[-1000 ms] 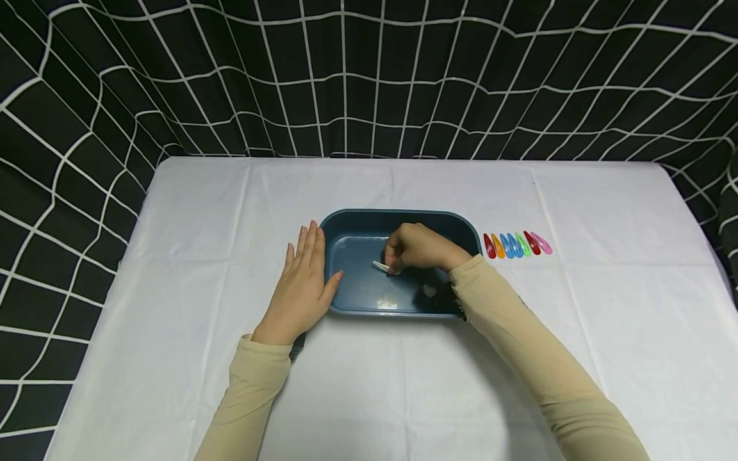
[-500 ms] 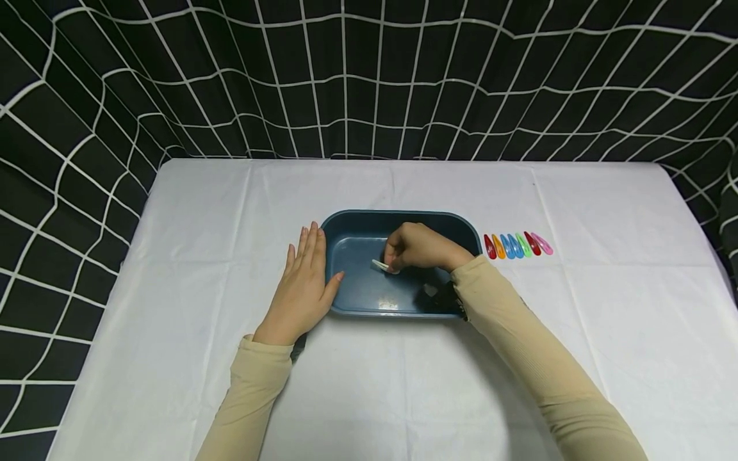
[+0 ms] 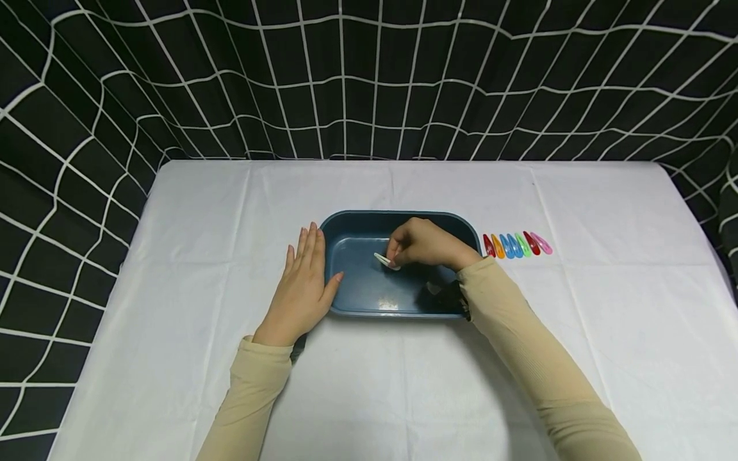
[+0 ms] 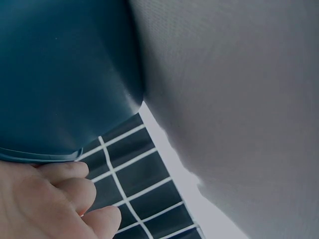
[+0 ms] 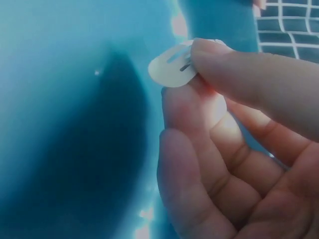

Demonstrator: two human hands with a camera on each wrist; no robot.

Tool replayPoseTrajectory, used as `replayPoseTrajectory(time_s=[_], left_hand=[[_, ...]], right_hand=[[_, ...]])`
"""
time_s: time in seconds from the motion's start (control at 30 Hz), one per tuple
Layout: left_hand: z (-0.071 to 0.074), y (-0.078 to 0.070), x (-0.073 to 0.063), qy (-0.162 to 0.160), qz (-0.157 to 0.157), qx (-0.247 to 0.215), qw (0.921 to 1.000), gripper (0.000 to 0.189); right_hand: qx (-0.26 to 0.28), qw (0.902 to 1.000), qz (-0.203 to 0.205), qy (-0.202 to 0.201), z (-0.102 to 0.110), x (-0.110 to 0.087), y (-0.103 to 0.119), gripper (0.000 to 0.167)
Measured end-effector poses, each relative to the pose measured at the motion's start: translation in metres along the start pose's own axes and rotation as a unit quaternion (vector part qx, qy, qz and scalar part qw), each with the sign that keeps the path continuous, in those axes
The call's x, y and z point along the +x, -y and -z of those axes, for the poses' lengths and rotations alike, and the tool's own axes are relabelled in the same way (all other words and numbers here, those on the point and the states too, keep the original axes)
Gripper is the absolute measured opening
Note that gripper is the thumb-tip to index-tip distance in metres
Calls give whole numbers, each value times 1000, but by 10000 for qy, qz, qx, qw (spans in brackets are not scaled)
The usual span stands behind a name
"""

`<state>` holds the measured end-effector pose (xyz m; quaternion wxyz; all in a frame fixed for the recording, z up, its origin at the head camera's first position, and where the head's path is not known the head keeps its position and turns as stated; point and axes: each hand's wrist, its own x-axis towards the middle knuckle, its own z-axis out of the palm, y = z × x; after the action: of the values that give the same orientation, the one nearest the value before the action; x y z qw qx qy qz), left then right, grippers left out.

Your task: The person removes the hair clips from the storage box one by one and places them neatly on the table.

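Over the blue tray (image 3: 357,298), my right hand (image 3: 423,243) pinches a white snap hair clip (image 3: 382,258) between thumb and fingers. The right wrist view shows the rounded end of that hair clip (image 5: 172,72) poking out past the thumb, while the rest is covered by fingers. My left hand (image 3: 300,288) lies with straight fingers along the tray's left rim, its thumb over the edge. In the left wrist view, the fingers of my left hand (image 4: 55,199) are against the tray's rim.
Right of the tray, a row of colourful hair clips (image 3: 515,245) lies on the white tablecloth (image 3: 346,384): red, orange, blue, green and pink. A black curtain with a white grid (image 3: 357,77) hangs behind the table and along its sides.
My right hand has risen slightly and shifted a little right with the white hair clip, which has turned slightly. The left hand stays at the tray's rim.
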<state>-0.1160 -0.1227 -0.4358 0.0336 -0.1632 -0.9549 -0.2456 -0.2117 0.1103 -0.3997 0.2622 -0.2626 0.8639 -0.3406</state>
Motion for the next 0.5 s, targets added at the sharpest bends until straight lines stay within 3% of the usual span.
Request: replayPoseTrajectory(time_s=[0.5], left_hand=[[0, -1, -1, -24, -18, -95, 10000, 72]], right_hand=[[483, 9981, 111, -354, 7, -20, -15, 7]])
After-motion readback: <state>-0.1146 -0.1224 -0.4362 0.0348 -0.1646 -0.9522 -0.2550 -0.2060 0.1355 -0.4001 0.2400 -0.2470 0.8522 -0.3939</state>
